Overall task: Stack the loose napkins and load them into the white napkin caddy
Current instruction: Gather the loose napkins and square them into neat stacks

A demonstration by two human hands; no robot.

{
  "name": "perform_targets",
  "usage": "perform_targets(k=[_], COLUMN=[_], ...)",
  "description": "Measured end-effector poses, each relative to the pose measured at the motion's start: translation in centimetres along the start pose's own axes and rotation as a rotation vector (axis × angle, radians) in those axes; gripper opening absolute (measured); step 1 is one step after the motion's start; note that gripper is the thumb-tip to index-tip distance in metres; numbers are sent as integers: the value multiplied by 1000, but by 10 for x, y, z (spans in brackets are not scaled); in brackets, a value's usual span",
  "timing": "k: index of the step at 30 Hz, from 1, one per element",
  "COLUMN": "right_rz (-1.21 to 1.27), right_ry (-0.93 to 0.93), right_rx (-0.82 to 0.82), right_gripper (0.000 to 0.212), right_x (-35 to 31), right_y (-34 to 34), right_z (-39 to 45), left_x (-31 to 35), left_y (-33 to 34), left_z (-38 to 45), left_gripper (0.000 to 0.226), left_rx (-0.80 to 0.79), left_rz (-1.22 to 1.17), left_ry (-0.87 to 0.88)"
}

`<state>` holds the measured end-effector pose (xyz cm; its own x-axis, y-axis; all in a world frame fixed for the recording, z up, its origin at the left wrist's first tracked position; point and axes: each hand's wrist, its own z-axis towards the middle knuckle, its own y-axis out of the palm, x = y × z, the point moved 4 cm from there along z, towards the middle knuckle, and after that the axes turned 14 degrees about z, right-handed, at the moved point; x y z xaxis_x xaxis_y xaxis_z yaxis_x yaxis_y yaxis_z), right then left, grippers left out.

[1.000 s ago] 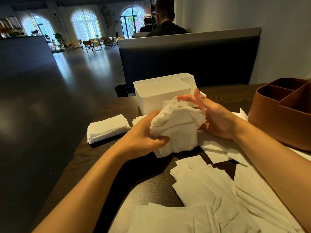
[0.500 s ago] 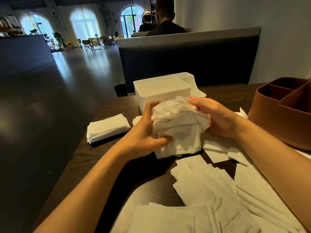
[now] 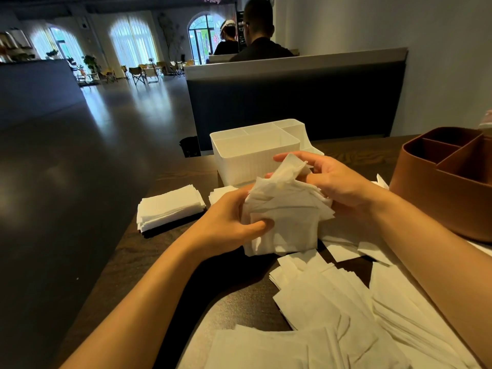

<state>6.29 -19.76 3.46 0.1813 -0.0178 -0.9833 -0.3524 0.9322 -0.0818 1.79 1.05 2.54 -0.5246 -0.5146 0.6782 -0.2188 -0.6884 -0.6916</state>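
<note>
Head view: left hand (image 3: pixel 226 222) and right hand (image 3: pixel 335 179) fingers clamp the napkin bundle (image 3: pixel 285 217) between them.

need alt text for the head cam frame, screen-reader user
Both hands hold an untidy bundle of white napkins above a dark wooden table: left hand grips its side, right hand fingers its top. Behind stands the empty white caddy; a neat stack lies left, loose napkins near, a brown caddy right.

Glossy dark floor (image 3: pixel 80 182), arched windows (image 3: pixel 133 42), booth divider (image 3: pixel 292 97)
</note>
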Motion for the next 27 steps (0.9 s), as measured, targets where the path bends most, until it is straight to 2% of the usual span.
perform_targets(k=[5, 8, 14, 17, 19, 21, 24, 27], right_rz=[51, -55, -5, 144, 127, -51, -490, -630], right_ry=[23, -13, -84, -76, -118, -178, -286, -465], right_rx=[6, 42, 200, 228, 278, 309, 342, 286], right_gripper=[54, 52, 22, 21, 19, 19, 31, 20], right_x=[3, 0, -2, -1, -3, -10, -24, -44], right_y=[-2, -5, -12, -12, -15, -16, -22, -14], right_z=[-1, -1, 1, 1, -1, -3, -2, -7], left_x=[-1, -4, -3, -4, -3, -1, 0, -2], left_y=[-3, -3, -4, -4, -3, -3, -4, -3], left_z=[0, 0, -1, -2, -2, -2, 1, 3], left_gripper=[39, 38, 35, 34, 34, 34, 35, 33], left_rx=[-14, -2, -21, -41, -47, -44, -18, 43], left_rz=[5, -4, 6, -23, -35, -40, -37, -30], left_ry=[7, 3, -3, -9, -5, -2, 5, 15])
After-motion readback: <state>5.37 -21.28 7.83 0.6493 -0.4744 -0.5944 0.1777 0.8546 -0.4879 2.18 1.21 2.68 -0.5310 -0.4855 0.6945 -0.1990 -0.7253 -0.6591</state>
